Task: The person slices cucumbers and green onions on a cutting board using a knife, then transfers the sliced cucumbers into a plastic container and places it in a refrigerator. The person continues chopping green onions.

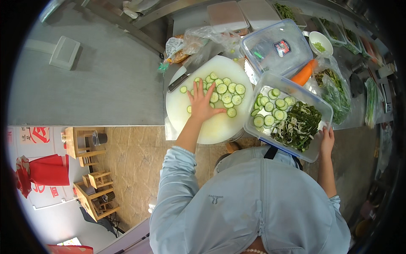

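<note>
My left hand [203, 104] lies spread over cucumber slices [226, 97] on a round white cutting board [206, 135]. Its fingers are apart and rest on or just above several slices. My right hand [326, 143] grips the near right corner of a clear plastic container [325, 109]. Inside that container, more cucumber slices [269, 120] sit on the left, beside a heap of dark green shredded vegetable with pale shreds [298, 127]. A kitchen knife [179, 82] with a dark handle lies at the board's far left edge, its blade pointing away from me.
Behind the container are a clear lid-like box [276, 47], a carrot [304, 73], bagged greens [333, 92] and a white bowl with chopped green pieces [320, 44]. Plastic bags [209, 33] lie past the board. Lidded tubs [226, 16] line the back. Spring onions [371, 101] lie right.
</note>
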{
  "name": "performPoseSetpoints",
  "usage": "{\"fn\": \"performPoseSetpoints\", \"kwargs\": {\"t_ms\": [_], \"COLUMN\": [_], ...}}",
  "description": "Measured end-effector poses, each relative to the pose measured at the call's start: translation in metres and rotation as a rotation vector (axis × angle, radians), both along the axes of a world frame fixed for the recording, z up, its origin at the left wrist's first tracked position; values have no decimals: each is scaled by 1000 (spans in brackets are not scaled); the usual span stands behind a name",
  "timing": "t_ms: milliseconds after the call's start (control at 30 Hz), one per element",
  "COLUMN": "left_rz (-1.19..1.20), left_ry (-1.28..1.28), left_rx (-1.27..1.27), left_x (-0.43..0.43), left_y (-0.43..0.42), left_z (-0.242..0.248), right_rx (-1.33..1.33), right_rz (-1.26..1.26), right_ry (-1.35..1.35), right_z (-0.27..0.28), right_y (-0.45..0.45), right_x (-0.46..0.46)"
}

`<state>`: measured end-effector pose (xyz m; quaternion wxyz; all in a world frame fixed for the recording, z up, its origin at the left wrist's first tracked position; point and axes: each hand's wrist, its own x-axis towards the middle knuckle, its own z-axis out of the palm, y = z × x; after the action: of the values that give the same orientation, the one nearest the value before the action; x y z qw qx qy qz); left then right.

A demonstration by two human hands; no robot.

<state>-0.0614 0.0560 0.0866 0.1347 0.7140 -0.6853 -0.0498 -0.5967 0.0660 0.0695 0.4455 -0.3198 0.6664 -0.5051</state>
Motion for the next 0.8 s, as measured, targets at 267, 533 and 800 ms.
{"fn": "performPoseSetpoints", "kwargs": {"t_ms": [267, 533, 800], "left_rz": [-138, -124, 77], "left_ry": [-71, 22, 411], "left_rx": [-83, -271, -170], "left_x": [0, -14, 1], "left_y": [-42, -27, -38], "left_z": [12, 7, 11], "right_rx": [66, 17, -10], "right_rz": [-28, -27, -15], "right_ry": [-10, -4, 1], "right_z": [2, 4, 11], "right_y": [0, 0, 1], "right_x": [4, 8, 16]}}
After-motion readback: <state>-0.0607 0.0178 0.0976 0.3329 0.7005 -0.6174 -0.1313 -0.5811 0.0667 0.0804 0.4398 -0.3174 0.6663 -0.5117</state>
